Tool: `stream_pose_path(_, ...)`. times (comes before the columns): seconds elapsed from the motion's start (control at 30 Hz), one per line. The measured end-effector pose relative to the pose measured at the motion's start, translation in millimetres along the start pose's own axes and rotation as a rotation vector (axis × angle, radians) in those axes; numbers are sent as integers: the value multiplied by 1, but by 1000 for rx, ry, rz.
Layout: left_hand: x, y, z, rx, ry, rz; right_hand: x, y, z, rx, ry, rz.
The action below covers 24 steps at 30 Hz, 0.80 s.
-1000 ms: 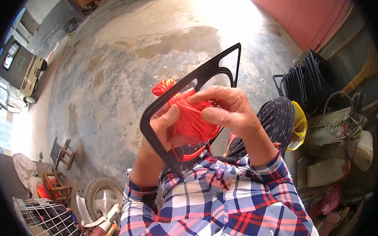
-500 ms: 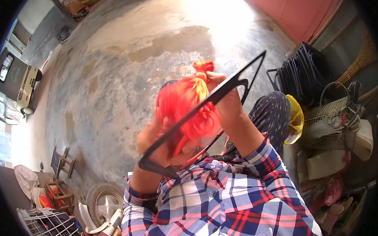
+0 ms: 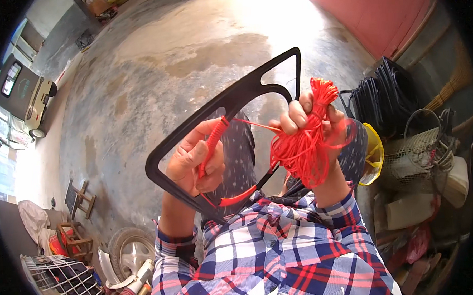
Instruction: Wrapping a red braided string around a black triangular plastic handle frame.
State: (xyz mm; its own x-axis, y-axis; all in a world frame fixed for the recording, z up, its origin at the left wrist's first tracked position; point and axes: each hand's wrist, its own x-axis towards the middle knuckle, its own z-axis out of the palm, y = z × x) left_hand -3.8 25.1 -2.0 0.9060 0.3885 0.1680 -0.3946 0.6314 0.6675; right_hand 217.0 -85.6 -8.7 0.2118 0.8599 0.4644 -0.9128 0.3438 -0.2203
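Surroundings: a stack of black frames (image 3: 389, 99) stands on the concrete floor (image 3: 127, 121) at the right, with a wire mesh basket (image 3: 413, 155) and a yellow bag (image 3: 373, 156) nearer the person. A spoked wheel (image 3: 131, 250), a wooden stool (image 3: 75, 240) and a white wire crate (image 3: 64, 280) occupy the lower left.

Obstructions: the lower-left bar of the black frame (image 3: 187, 130) crosses over the left wrist. The cord bundle and right hand cover part of the frame's right side.

Position and orientation: the frame is held in front of the plaid shirt (image 3: 274, 254), above the legs. Its long axis runs diagonally, from a rounded corner at left to a pointed corner at upper right. The red cord bundle (image 3: 307, 156) has its gathered end up and its loops hanging; its long axis is near upright.

Grip: the left hand (image 3: 187, 162) is closed around a red-wrapped bar (image 3: 212, 145). The right hand (image 3: 297, 117) grips the bundle. A taut cord strand (image 3: 254, 124) joins bar and bundle.
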Motion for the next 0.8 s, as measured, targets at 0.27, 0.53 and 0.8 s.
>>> stream_pose_path(0.27, -6, 8, -13, 65, 68, 41, -15, 27, 25, -408, 176, 159)
stream_pose_path(0.53, -6, 8, -19, 27, 59, 12, -20, 46, 19, -357, 271, 301)
stream_pose_path(0.8, -10, 5, -28, -65, 69, -5, -17, 37, -1, -215, 357, 240)
